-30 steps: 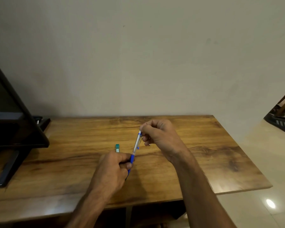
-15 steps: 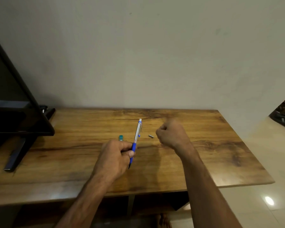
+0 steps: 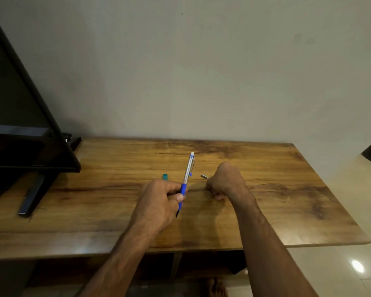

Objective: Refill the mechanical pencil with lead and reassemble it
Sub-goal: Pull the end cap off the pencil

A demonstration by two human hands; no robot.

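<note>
One cap (image 3: 204,176) now lies off, right of the pencil (image 3: 189,170) the left hand (image 3: 159,200) grips; right hand (image 3: 225,181) curled, contents unclear; refill next.

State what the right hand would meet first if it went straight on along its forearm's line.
Probably only bare table, then the wall; the small silver cap lies just left of the right hand, though depth is unclear.

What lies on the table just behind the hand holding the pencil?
A small teal object on the table peeks out beyond the left hand gripping the pencil; the knuckles cover its near end, so what it is cannot be told.
</note>
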